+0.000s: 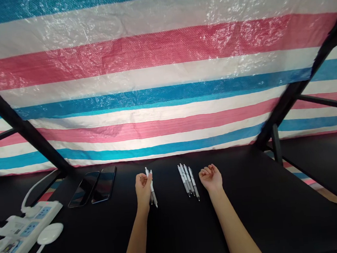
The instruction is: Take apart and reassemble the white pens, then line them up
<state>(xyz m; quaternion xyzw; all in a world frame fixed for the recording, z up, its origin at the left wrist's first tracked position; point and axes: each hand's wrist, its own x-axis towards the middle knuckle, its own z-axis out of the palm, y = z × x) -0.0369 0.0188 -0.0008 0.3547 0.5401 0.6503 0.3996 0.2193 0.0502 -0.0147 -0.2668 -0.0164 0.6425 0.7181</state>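
Observation:
My left hand (144, 187) is at the middle of the black table, fingers curled and thumb pressed against white-and-grey pens (153, 193). At least two pens show there, white ends pointing away from me; the hand partly covers them. To the right, several more pens (188, 179) of the same kind lie side by side, slightly slanted. Just beyond this group, my right hand (211, 178) rests with its palm side up and its fingers curled in. Nothing shows in it, and it is apart from the pens.
Two dark phones (83, 190) lie on the left of the black table (179, 237). A white power strip (32, 231) with plugs and a round white charger (50, 233) is nearer me. Black frame bars (45, 144) flank a striped plastic sheet (163, 75) behind.

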